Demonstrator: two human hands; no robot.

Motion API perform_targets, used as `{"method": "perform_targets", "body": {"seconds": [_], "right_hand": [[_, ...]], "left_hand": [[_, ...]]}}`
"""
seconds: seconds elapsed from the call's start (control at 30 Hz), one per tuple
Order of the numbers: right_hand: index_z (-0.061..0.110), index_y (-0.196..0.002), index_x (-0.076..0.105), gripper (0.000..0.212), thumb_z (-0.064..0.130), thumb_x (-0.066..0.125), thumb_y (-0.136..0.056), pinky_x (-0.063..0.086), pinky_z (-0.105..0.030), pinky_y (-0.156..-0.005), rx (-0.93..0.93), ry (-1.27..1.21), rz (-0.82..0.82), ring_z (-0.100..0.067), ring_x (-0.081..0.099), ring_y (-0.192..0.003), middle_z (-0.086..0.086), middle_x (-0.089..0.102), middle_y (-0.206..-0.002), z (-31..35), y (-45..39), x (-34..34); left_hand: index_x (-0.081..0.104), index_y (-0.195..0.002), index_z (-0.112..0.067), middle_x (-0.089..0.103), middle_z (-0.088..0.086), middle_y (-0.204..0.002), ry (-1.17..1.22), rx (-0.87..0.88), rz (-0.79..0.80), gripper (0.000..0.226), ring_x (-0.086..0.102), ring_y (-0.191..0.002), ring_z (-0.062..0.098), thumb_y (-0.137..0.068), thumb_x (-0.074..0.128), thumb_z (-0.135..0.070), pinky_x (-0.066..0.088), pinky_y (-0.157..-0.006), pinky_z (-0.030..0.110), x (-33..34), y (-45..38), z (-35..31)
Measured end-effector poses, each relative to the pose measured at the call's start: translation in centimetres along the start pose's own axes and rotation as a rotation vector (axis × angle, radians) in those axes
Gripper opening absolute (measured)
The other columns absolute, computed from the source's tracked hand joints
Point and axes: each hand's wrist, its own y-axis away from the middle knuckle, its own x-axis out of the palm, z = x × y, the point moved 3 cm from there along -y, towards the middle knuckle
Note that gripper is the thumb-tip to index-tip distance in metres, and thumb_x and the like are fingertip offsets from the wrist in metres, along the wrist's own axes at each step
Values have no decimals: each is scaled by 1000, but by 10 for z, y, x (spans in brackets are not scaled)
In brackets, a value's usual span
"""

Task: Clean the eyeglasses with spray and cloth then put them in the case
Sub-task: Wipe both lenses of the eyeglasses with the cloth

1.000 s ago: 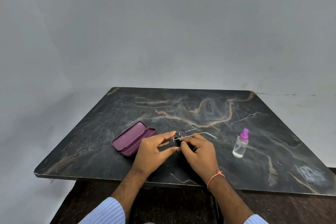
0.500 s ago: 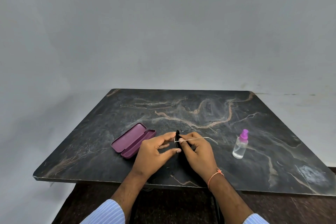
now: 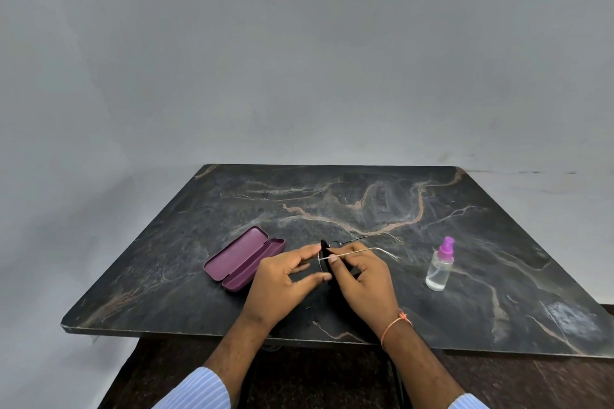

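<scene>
Eyeglasses point(image 3: 357, 252) pinched between both hands, left point(image 3: 282, 279) and right point(image 3: 363, 276), with black cloth point(image 3: 327, 262).

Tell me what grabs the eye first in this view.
Both hands meet at the near middle of the dark marbled table: the left hand and right hand hold thin wire-framed eyeglasses with a black cloth. An open purple case lies left; a purple-capped clear spray bottle stands right.

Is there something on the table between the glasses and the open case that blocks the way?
Nothing visible does. The glasses are held by both hands, and the case lies open just past the left hand, with only bare table around it.
</scene>
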Motion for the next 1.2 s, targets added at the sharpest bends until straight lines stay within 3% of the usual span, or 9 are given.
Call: {"method": "perform_targets", "body": {"seconds": [0.17,0.37,0.5,0.73,0.83,1.0,1.2], "right_hand": [[28,-85,87,19,23,71,-96,54,-21,-74,-81,-97,-7,-15,73,-95,12,76,-95,8,6,-2],[26,-83,86,25,22,71,-103,58,-36,-84,12,78,18,-6,72,-97,16,76,-95,-7,0,2],[24,-84,86,24,27,69,-102,57,-38,-81,47,117,7,-5,70,-92,15,75,-91,-6,0,1],[28,-85,87,18,22,72,-92,54,-29,-79,38,38,14,-11,69,-89,13,74,-78,1,2,-2],[26,-86,88,20,14,74,-95,53,-23,-77,24,-65,34,-13,71,-89,11,75,-84,2,2,-2],[22,-91,88,22,8,74,-100,55,-21,-83,24,-109,44,-10,74,-98,10,78,-95,2,1,-1],[26,-94,88,21,11,74,-98,54,-21,-76,38,-66,46,-10,73,-93,13,77,-93,0,2,-2]], "left_hand": [[75,-143,-32,74,-33,-138,19,1,13,58,73,-132,-1,-87,86,-40,60,-109,24,-2,-1,-5],[72,-142,-31,69,-50,-129,-39,4,-4,64,72,-129,-6,-85,99,-23,60,-108,22,1,0,-1],[75,-143,-27,73,-34,-134,-53,21,0,62,71,-131,-6,-86,98,-23,60,-110,24,1,0,-1],[76,-144,-17,76,-17,-138,-47,22,-19,61,70,-133,-6,-87,97,-18,60,-110,24,0,0,-1],[76,-143,-20,75,-22,-137,-37,12,-22,61,70,-133,-6,-86,98,-17,59,-110,22,-1,0,1],[77,-141,-27,72,-45,-127,-40,15,-14,62,72,-129,-8,-84,100,-24,56,-109,15,-2,0,0],[78,-140,-20,73,-31,-132,-48,14,-28,61,71,-130,-8,-83,100,-23,57,-109,16,-1,-1,-1]]}}
